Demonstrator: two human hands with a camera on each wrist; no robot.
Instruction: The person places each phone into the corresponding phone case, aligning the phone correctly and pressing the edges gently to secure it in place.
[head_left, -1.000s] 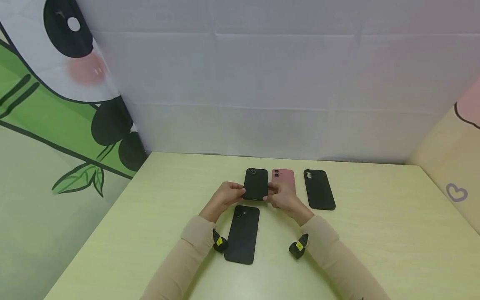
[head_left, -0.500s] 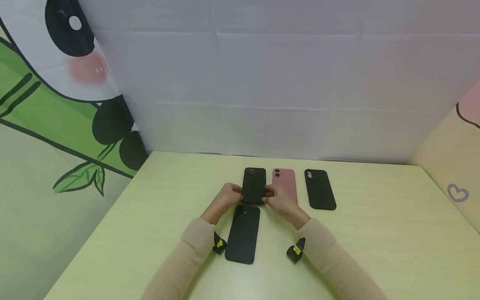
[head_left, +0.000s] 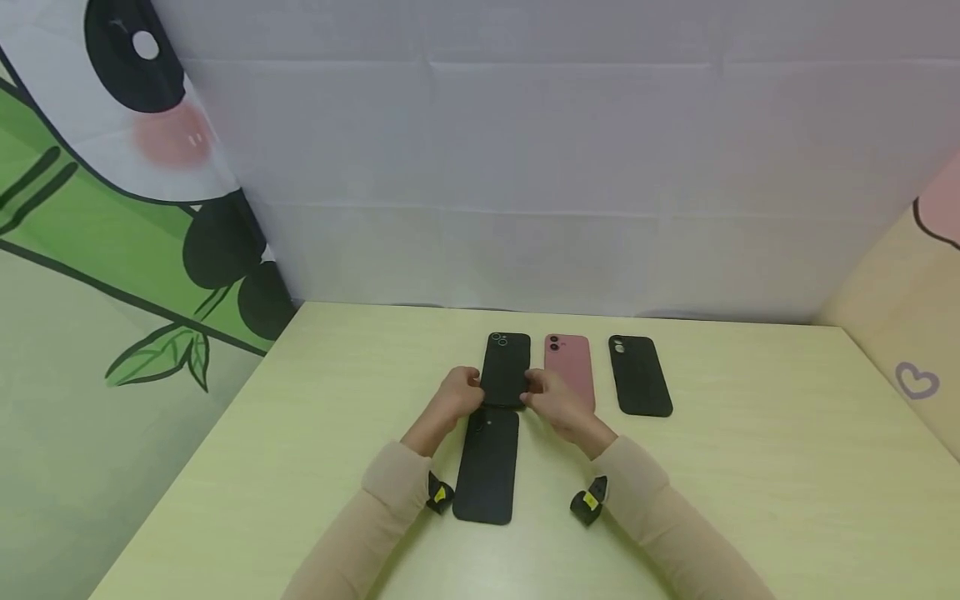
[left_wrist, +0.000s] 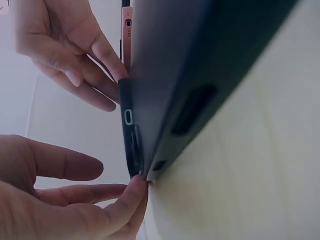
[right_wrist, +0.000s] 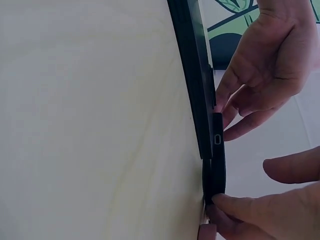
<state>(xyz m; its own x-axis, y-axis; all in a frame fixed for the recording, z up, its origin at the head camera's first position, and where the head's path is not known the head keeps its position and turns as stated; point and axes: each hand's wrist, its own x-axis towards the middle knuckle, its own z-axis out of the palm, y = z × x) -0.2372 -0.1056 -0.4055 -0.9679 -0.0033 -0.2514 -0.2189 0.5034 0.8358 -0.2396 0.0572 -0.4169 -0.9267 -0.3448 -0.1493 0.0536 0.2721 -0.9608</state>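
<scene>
A black phone case [head_left: 506,367] with ringed camera openings lies between my two hands in the head view. My left hand [head_left: 456,393] pinches its lower left corner, thumb and fingertips on the edge. The lower right corner is pinched by my right hand [head_left: 557,402]. In the left wrist view, the case's bottom edge [left_wrist: 127,117] shows a small port opening. Directly below it, a longer black phone case [head_left: 486,471] lies flat, its top end close against the pinched one; whether they overlap I cannot tell.
A pink phone or phone case [head_left: 568,365] lies just right of the pinched case, partly behind my right hand. Farther right is another black phone case [head_left: 642,377] with camera cutouts. The pale wooden table [head_left: 765,450] meets a white cloth wall [head_left: 540,258] behind.
Both hands have drawn the black phone case slightly toward me and left, so its bottom end now meets the longer case. The other cases stay in place.
</scene>
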